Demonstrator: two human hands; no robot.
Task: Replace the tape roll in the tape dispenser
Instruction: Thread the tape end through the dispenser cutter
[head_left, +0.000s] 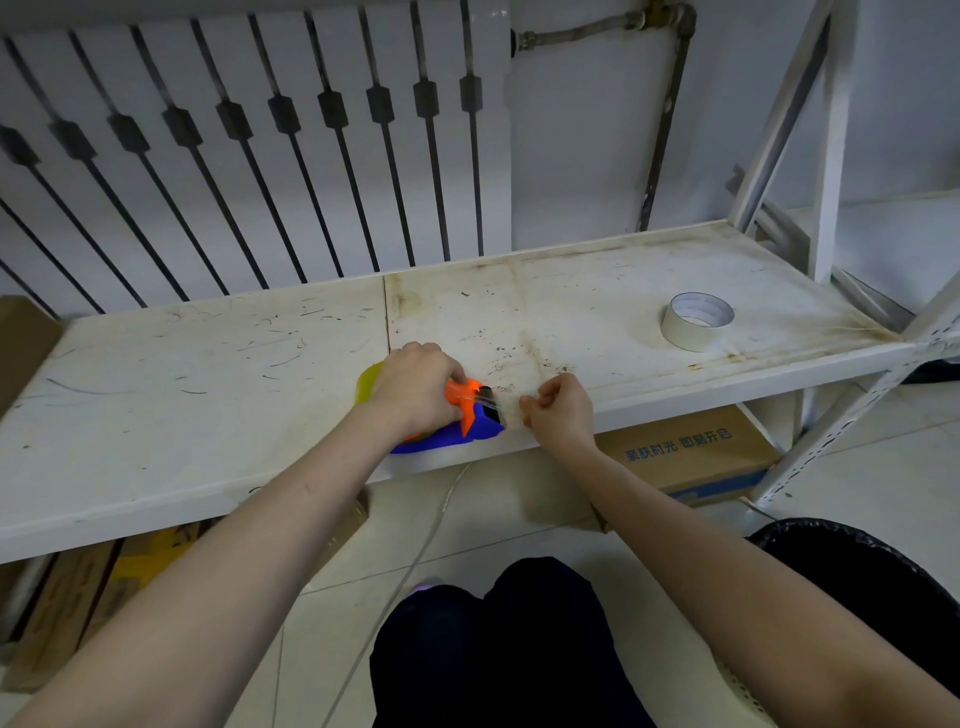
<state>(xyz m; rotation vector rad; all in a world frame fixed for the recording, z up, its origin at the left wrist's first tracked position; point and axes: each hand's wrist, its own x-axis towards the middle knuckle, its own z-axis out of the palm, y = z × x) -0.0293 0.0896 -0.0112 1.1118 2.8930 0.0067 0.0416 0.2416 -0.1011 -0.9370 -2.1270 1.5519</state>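
A blue and orange tape dispenser (470, 415) lies on the white shelf (208, 364) near its front edge. A yellowish tape roll (366, 382) sits in it, mostly hidden behind my left hand (415, 387), which grips the dispenser from above. My right hand (558, 408) is just right of the dispenser's cutter end, fingers curled, pinching the end of a clear tape strip (506, 402) stretched from the cutter. A white tape roll (696, 320) lies flat on the shelf at the right, apart from both hands.
A cardboard box (691, 452) with blue print sits under the shelf at the right. More cardboard (78, 597) lies under the left side. A black bin (872, 582) stands at the lower right. The shelf's metal upright (841, 415) rises at the right. My dark-clothed knees (498, 649) are below.
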